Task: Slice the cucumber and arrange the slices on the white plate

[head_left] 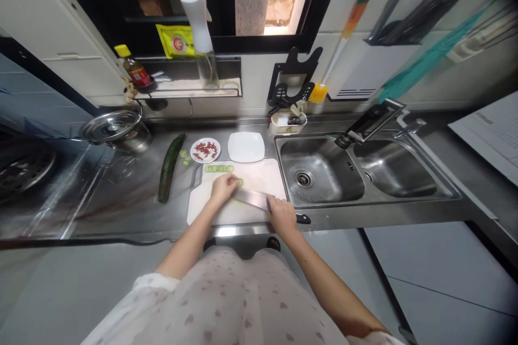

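Observation:
A white cutting board (263,175) lies on the steel counter in front of me. My right hand (282,216) is closed around the black handle of a broad knife (253,198), whose blade lies across the board. My left hand (222,187) has its fingers curled down on a piece of cucumber, mostly hidden under it, right beside the blade. A row of cucumber slices (219,168) sits along the board's far edge. A whole dark green cucumber (169,166) rests on the counter to the left of the board.
A small plate of red pieces (205,150) and a bare white square plate (246,146) stand behind the board. A double sink (324,170) with a faucet (370,123) is to the right. A lidded steel pot (115,129) stands at the left, bottles on the shelf behind.

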